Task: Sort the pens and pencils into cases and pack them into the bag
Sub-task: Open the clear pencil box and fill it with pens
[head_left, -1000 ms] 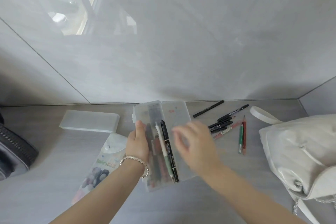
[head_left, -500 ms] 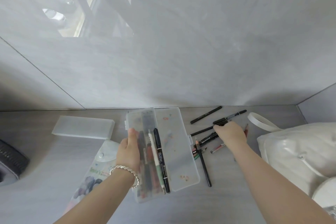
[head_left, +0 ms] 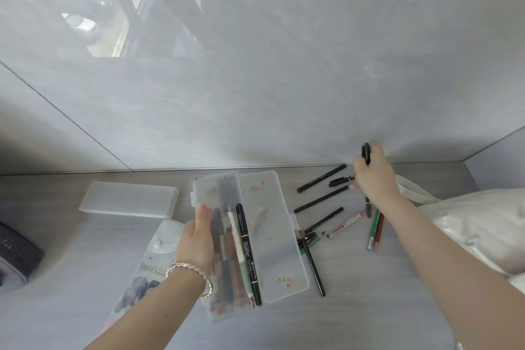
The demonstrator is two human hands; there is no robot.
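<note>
Filling: left hand (head_left: 196, 241) grips case (head_left: 270, 253), several pens (head_left: 244, 250) inside; right hand (head_left: 372, 179) clutches pen (head_left: 366, 152); loose pens (head_left: 321, 202) beneath fingers; bag (head_left: 477, 224) seemingly unpacked.

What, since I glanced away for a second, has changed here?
The right hand left the open case, reached right to the loose pens and took hold of a black pen. The left hand still holds the case; the closed case, pouch and bag stayed put.
</note>
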